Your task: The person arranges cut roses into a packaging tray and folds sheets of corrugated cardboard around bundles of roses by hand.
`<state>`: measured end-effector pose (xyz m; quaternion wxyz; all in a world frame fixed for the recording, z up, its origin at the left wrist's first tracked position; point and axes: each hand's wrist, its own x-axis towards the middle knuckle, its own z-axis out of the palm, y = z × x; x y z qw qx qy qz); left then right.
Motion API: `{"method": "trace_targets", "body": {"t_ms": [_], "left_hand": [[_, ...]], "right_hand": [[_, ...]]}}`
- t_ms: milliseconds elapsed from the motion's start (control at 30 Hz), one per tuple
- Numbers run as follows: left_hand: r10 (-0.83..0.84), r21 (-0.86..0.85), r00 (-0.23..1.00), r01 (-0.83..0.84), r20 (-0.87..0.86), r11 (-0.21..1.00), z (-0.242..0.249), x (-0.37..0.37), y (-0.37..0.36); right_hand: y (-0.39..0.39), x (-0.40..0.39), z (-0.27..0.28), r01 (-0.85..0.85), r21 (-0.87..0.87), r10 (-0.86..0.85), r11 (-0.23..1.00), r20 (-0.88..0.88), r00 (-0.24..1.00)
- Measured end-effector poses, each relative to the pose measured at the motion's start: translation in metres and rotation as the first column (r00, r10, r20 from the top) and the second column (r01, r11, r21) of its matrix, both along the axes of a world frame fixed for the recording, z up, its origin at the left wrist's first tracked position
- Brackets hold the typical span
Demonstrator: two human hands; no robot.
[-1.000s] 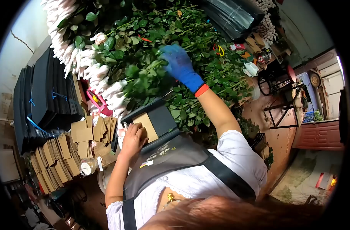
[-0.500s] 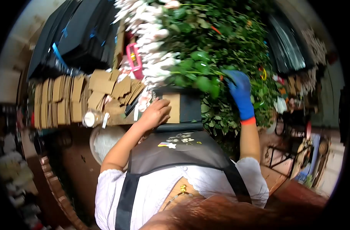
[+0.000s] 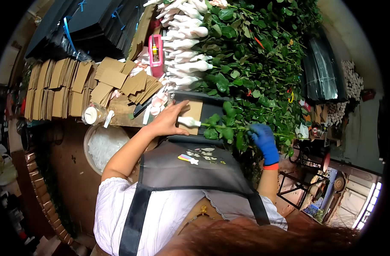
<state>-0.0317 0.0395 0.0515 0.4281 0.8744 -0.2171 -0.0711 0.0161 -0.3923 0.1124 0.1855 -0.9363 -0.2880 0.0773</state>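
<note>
A stem with green leaves (image 3: 227, 127) and a white net-covered bud (image 3: 189, 121) lies across a black tray (image 3: 212, 109). My right hand (image 3: 262, 138), in a blue glove with an orange cuff, is closed around the stem's right part. My left hand (image 3: 167, 120) is bare, its fingers spread at the left edge of a brown cardboard piece (image 3: 196, 110) in the tray, with the bud beside its thumb. Behind the tray are rows of white netted buds (image 3: 188, 67) with leafy stems (image 3: 263, 68).
Stacked cardboard pieces (image 3: 60, 87) and a glass jar (image 3: 92, 114) stand at the left. Behind them are black sheets (image 3: 97, 32) and a pink object (image 3: 155, 55). A round tub (image 3: 105, 147) is below left; wrapped black sheets (image 3: 323, 68) lie at the right.
My right hand has moved down toward me, bringing the stem from the pile to over the tray. My left hand's fingers have spread wider. The whole view has shifted a little.
</note>
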Motion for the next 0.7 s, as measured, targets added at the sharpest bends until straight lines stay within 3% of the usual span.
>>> {"method": "trace_targets", "body": {"t_ms": [133,233,267,300,333,400,467,500,567,633,700], "left_hand": [[-0.081,0.018,0.994,0.08,0.071,0.997,-0.008,-0.004,0.0],[-0.101,0.032,0.993,0.099,0.054,0.995,-0.004,-0.005,-0.003],[-0.117,0.029,0.992,0.116,0.037,0.993,0.002,-0.004,-0.003],[-0.135,0.048,0.991,0.134,0.023,0.99,0.003,-0.002,-0.003],[-0.142,0.061,0.988,0.139,0.052,0.988,0.005,-0.002,-0.003],[-0.14,0.065,0.988,0.137,0.056,0.988,0.014,-0.001,-0.004],[-0.152,0.088,0.988,0.148,0.038,0.985,0.009,-0.002,-0.004],[-0.156,0.093,0.987,0.153,0.025,0.984,0.01,-0.002,-0.004],[-0.159,0.092,0.987,0.155,0.038,0.984,0.013,-0.001,-0.006],[-0.168,0.082,0.986,0.167,0.009,0.983,0.017,0.0,-0.007],[-0.158,0.087,0.987,0.157,0.011,0.984,0.016,0.0,-0.009]], "right_hand": [[0.008,-0.011,-0.041,-0.044,-0.276,-0.001,0.96,-0.16,0.987],[0.016,0.001,-0.015,0.004,-0.252,-0.082,0.968,-0.3,0.95],[0.021,0.011,-0.002,0.061,-0.222,-0.097,0.973,-0.156,0.983],[0.024,0.03,-0.001,0.138,-0.054,-0.142,0.989,-0.08,0.987],[0.039,0.049,0.011,0.191,0.006,-0.189,0.982,0.151,0.97],[0.067,0.095,0.027,0.156,0.192,-0.227,0.969,0.434,0.872],[0.067,0.146,-0.007,0.178,0.153,-0.235,0.972,0.62,0.748],[0.078,0.162,-0.012,0.304,0.042,-0.263,0.952,0.625,0.735],[0.082,0.182,-0.039,0.347,-0.15,-0.171,0.926,0.654,0.737],[0.08,0.192,-0.039,0.361,-0.216,-0.168,0.907,0.6,0.782],[0.075,0.176,-0.018,0.153,0.002,-0.12,0.988,0.625,0.771]]}}
